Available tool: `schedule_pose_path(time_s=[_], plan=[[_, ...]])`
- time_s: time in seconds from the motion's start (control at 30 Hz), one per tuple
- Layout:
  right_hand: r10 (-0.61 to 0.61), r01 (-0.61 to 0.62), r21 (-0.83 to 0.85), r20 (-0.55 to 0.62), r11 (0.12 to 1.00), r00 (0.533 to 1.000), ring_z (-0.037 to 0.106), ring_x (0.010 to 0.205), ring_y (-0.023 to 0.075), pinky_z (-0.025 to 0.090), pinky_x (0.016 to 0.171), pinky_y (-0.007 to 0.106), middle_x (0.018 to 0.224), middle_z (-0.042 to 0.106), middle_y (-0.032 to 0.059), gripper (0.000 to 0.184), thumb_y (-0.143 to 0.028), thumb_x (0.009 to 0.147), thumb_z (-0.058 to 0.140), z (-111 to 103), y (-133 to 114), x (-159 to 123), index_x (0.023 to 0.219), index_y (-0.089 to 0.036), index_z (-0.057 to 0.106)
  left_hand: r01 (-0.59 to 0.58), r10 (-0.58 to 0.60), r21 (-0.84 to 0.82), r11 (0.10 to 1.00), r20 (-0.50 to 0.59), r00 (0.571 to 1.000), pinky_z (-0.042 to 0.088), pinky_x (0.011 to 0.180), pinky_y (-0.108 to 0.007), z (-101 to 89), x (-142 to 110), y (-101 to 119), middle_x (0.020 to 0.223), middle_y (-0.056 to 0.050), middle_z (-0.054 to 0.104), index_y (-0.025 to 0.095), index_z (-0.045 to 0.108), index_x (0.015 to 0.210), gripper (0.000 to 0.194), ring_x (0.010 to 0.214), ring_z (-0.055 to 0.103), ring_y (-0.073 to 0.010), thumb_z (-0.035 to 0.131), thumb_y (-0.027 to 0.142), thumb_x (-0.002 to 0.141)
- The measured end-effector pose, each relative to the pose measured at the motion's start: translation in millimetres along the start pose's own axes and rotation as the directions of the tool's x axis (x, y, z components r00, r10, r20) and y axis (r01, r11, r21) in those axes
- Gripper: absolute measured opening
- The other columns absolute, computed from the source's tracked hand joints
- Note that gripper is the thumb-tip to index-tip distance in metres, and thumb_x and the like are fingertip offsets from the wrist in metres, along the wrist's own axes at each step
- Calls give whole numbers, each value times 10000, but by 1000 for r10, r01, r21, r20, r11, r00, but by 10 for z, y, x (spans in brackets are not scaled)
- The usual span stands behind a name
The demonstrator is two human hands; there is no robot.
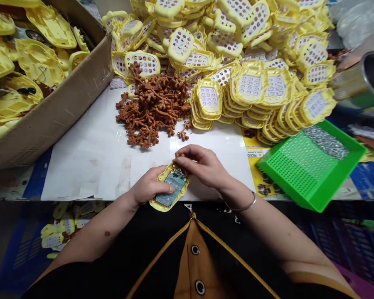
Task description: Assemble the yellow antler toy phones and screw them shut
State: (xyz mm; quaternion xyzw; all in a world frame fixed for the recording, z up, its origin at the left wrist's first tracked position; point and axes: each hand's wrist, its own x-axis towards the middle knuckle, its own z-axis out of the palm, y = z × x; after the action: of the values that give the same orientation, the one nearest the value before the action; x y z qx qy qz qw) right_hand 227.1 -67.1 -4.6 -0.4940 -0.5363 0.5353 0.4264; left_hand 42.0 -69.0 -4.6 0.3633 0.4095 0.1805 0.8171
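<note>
My left hand grips a yellow plastic shell near the front edge of the table, its thumb lying across the grey-green circuit board inside. Thin wires show at the board's upper end. Over the shell's top end, my right hand is closed, with a small brown antler-shaped piece between thumb and fingertips; the fingers partly cover it. Just beyond lies a pile of the same brown antler-shaped pieces, with one loose piece beside it.
Yellow keypad shells are stacked and heaped across the back. A cardboard box of yellow shells stands at left. At right, a green basket holds small metal screws, with a metal container behind. Low at left is a blue crate.
</note>
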Motion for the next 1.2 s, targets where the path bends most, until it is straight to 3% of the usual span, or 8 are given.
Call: schedule_pose_path(time_s=[0.13,0.27,0.37,0.5,0.63,0.83,1.07,1.2], plan=[[167,-153,264,-34,952,985,609,717,111,522,671,277,893,658,33,435,-549,791,631,-161,76,-82,1043,-195,619,9,-11,-86,996,-16,1000,452,552,-260,-19,3,-1,746,-36,685,132,644,917,381,601,602,-159,730,161,547],[211,-231,279,101,932,972,599,707,109,527,674,280,843,646,21,376,-467,771,694,-212,111,-188,1019,-190,639,15,-17,-94,996,-25,1000,452,544,-260,-27,18,9,744,-35,690,133,648,925,392,599,609,-165,731,153,543],[178,-200,247,106,948,978,552,652,93,493,623,254,766,610,-3,276,-403,738,736,-149,135,-217,871,-181,640,31,-35,-73,997,-49,998,450,526,-259,-19,23,16,722,-32,683,129,643,912,380,577,602,-161,727,156,542],[121,-114,178,-31,977,992,520,630,88,455,576,234,737,577,-13,235,-375,724,745,-66,167,-209,778,-185,618,24,-28,-47,999,-88,996,458,521,-262,-24,10,-9,716,-39,688,125,643,909,391,571,604,-164,743,165,533],[160,-182,326,93,928,983,518,587,86,467,559,245,717,581,-22,260,-378,698,769,-79,95,-227,788,-192,612,-48,43,-73,996,-57,997,494,635,-287,-48,-22,-52,776,-51,717,134,672,971,453,665,642,-182,771,145,529],[-110,101,146,51,984,993,600,788,138,528,758,303,875,634,25,366,-307,730,761,-123,-56,-396,1051,-226,606,-168,168,-7,986,30,985,474,858,-315,-42,-93,3,980,-80,744,159,725,1012,422,879,669,-208,762,124,593],[-297,303,31,-119,953,947,626,885,151,544,812,326,968,610,43,353,-341,855,629,-170,-29,-462,1183,-254,530,-166,164,-41,985,-53,985,505,751,-273,54,-86,99,905,-65,751,146,718,972,416,794,676,-185,772,104,562],[-480,361,-420,-222,833,849,608,791,155,526,721,322,896,613,48,223,-272,879,585,-435,-153,-276,1095,-218,571,-90,55,-213,973,-163,985,524,597,-295,105,-4,195,767,-61,733,139,673,922,419,630,662,-190,761,88,515]])
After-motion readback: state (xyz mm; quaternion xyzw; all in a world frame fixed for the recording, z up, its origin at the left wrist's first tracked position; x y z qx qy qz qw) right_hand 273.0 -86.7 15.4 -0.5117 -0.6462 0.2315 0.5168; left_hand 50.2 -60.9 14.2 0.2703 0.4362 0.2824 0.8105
